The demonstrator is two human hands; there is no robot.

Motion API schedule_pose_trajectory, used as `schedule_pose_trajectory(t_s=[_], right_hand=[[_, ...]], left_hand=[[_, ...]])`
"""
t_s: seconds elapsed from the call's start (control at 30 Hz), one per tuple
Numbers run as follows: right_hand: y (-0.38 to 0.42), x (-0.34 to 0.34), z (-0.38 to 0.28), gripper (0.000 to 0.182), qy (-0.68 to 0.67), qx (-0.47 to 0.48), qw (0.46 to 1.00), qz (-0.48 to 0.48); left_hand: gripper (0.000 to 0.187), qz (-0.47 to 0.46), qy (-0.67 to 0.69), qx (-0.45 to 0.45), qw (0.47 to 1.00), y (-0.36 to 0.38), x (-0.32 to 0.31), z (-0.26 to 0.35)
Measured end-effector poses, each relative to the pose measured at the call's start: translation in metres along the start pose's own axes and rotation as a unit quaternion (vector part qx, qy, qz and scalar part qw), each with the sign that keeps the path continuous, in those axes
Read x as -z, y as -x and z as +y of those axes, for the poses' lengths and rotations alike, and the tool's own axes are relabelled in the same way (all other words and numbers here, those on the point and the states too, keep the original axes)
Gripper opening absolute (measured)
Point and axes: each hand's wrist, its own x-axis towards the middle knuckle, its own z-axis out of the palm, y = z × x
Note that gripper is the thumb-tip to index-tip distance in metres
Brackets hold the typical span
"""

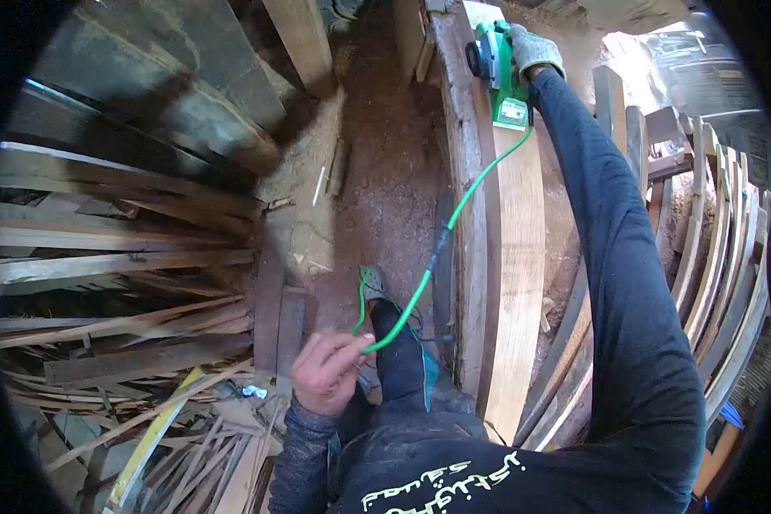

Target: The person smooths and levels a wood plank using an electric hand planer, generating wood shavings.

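Note:
My right hand (533, 53), in a pale work glove, is closed round the handle of a green power planer (507, 86). The planer rests on the far part of a long light wooden board (520, 231). From its rear a green cord (454, 224) curves down towards my body, with a dark taped patch midway. My left hand (327, 370), bare, pinches this cord low in the view, left of the board and apart from it. The planer's underside is hidden against the wood.
A rough timber beam (464, 154) runs along the board's left side. Stacked planks (120, 265) and thin offcuts fill the left. More curved-looking boards (715, 248) stand at the right. My shoe (370, 281) is on the dusty floor (391, 188).

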Motion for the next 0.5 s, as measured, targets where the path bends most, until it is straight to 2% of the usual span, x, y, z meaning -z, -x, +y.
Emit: schedule_pose_trajectory(t_s=[0.07,0.2,0.27,0.4,0.43,0.5], right_hand=[[0.046,0.013,-0.018,0.054,-0.017,-0.026,0.999,-0.015],[0.139,0.014,0.013,0.04,0.055,0.149,0.987,0.04],[0.201,0.015,0.028,0.044,-0.056,0.122,0.99,0.052],[0.34,0.037,0.042,0.044,-0.083,0.046,0.995,-0.007],[0.38,0.048,0.038,0.045,-0.074,0.014,0.997,-0.03],[0.457,0.062,0.028,0.044,-0.181,-0.129,0.974,-0.036]], left_hand=[[0.039,0.015,0.004,0.006,1.0,0.012,0.008,-0.004],[0.038,0.062,0.006,0.017,0.998,0.046,0.03,-0.007],[0.035,0.084,0.006,0.028,0.996,0.069,0.042,-0.007],[0.031,0.125,0.007,-0.017,0.992,0.123,0.055,-0.008],[0.031,0.127,0.015,-0.021,0.992,0.14,0.056,-0.009],[0.025,0.098,0.01,-0.046,0.994,0.178,0.059,-0.01]])
